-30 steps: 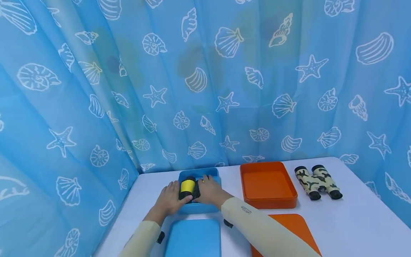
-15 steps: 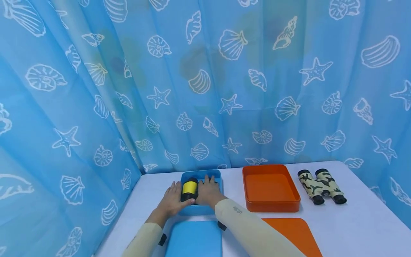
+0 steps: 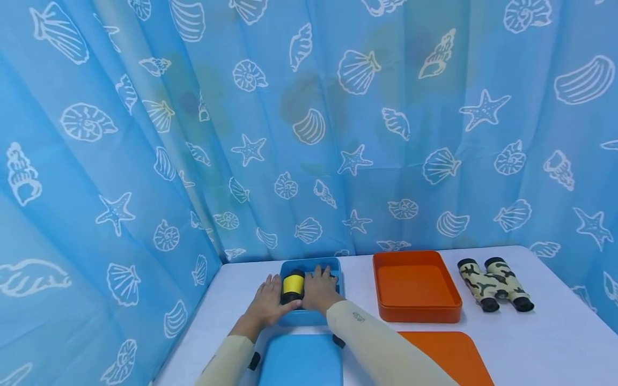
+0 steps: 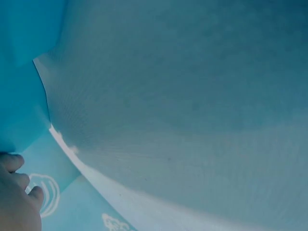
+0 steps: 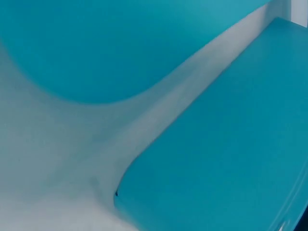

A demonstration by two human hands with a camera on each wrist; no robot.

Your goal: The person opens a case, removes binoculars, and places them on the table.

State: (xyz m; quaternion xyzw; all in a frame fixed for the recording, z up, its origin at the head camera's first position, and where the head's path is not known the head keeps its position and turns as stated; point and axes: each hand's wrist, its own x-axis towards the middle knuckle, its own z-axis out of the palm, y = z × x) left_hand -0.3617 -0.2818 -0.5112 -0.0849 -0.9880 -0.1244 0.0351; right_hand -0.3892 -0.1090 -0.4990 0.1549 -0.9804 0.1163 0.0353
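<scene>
**Both hands on the yellow binoculars in the blue box**

The yellow binoculars [image 3: 293,287] lie inside the blue box [image 3: 335,266], at the far left of the table [image 3: 541,343]. Their long axis runs near to far, with one yellow and black barrel showing between the hands. The left hand [image 3: 268,303] lies against that barrel from the left, fingers fairly straight and the thumb tucked at its near end. The right hand [image 3: 319,290] lies over the right part of the binoculars, fingers stretched toward the far wall of the box. Whether either hand is truly clasping the binoculars or only resting on them I cannot tell; the second barrel is hidden under the right hand. Both hands are equally close, one on each side, so the binoculars sit directly between the fingers.

Counted: two boxes, the blue one and an orange box [image 3: 417,287] just to its right, which has nothing in it. Two lids, a blue lid [image 3: 300,360] near the blue box and an orange lid [image 3: 446,356] near the orange one. Two pairs of binoculars, the yellow pair and a camouflage pair [image 3: 494,284] lying on the table right of the orange box, apart from it.

The wrist views show only blurred blue surfaces and, in the left one, a bit of hand.
</scene>
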